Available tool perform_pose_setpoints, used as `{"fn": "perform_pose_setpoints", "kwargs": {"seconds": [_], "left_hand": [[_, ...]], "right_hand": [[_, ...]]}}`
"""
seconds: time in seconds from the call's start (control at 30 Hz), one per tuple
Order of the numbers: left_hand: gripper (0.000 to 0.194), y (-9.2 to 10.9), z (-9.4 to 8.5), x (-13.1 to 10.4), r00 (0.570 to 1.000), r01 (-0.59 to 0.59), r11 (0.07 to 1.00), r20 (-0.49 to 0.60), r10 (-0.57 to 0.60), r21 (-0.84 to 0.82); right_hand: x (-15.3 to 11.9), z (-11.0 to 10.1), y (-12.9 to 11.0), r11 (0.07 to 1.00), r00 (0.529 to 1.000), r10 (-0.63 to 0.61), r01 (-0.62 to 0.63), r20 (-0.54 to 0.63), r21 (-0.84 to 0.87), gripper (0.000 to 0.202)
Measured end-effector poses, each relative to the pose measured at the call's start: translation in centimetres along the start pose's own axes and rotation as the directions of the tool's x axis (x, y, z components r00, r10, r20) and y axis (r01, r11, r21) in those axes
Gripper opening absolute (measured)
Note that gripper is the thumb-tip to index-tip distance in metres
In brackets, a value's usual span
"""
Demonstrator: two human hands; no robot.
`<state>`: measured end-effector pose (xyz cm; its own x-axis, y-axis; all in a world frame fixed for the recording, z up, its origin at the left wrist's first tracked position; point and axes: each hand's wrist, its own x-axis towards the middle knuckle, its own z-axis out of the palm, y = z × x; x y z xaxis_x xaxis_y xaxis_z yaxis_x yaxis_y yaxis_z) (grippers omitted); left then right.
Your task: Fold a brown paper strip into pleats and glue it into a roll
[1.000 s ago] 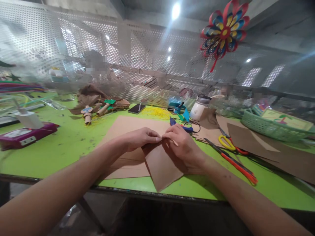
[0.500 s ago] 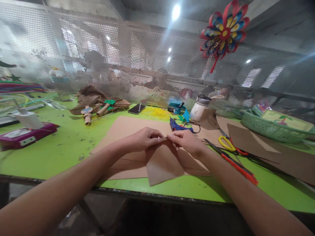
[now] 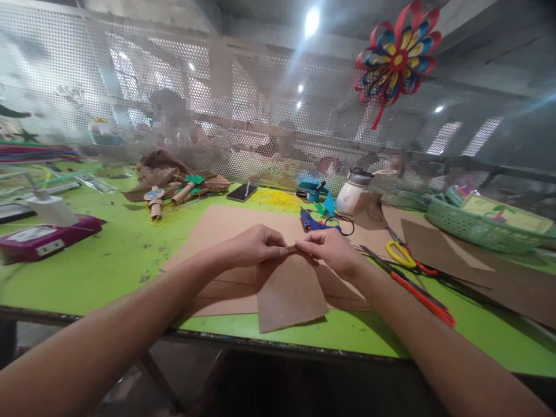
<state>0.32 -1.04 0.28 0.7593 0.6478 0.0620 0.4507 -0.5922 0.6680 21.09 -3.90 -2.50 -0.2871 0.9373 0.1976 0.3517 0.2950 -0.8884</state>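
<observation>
A piece of brown paper (image 3: 290,295) hangs between my hands, its lower edge reaching over the green table near the front. My left hand (image 3: 256,244) pinches the narrow rolled or folded top edge of it from the left. From the right, my right hand (image 3: 328,248) pinches the same edge, with a short stretch of it showing between the fingertips. Beneath both hands lies a larger sheet of brown paper (image 3: 217,223). Just behind my right hand is a blue glue gun (image 3: 310,222) with a black cord.
Right of my hands lie orange-handled scissors (image 3: 423,298) and yellow-handled scissors (image 3: 400,253), near a green basket (image 3: 482,229). A white jar (image 3: 350,194), a phone (image 3: 242,192) and yellow shreds (image 3: 278,200) stand behind. At left is a purple power strip (image 3: 52,237).
The lower part of the held brown paper has swung slightly and now faces me more flatly. More of its top edge shows between my fingertips, which have shifted a little.
</observation>
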Motion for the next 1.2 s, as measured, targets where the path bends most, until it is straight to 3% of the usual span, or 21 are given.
{"fn": "perform_pose_setpoints", "kwargs": {"seconds": [0.4,0.63,0.83,1.07,1.2], "left_hand": [[0.027,-0.54,0.42,0.29,0.998,-0.028,1.000,-0.052,0.028,0.003],[0.030,-0.65,0.80,0.51,0.989,-0.043,0.998,-0.142,0.049,0.047],[0.033,-0.37,0.20,0.19,0.995,-0.076,0.995,-0.055,0.080,0.057],[0.029,-0.34,0.20,0.04,0.994,-0.071,0.970,-0.062,0.088,0.234],[0.028,-0.55,0.58,0.17,0.989,-0.088,0.964,-0.094,0.115,0.251]], "right_hand": [[-0.11,0.04,-0.71,0.998,1.000,-0.011,0.012,0.009,-0.059,0.027],[-0.10,0.28,-0.49,1.000,0.996,0.003,0.000,-0.084,0.026,0.024],[0.02,-0.01,-0.26,0.999,0.994,-0.021,0.024,-0.111,0.026,0.021],[0.10,-0.42,-0.17,0.997,0.996,-0.024,0.030,-0.091,0.068,0.016],[0.14,-0.47,0.05,0.977,1.000,0.021,-0.020,-0.004,0.214,0.020]]}}
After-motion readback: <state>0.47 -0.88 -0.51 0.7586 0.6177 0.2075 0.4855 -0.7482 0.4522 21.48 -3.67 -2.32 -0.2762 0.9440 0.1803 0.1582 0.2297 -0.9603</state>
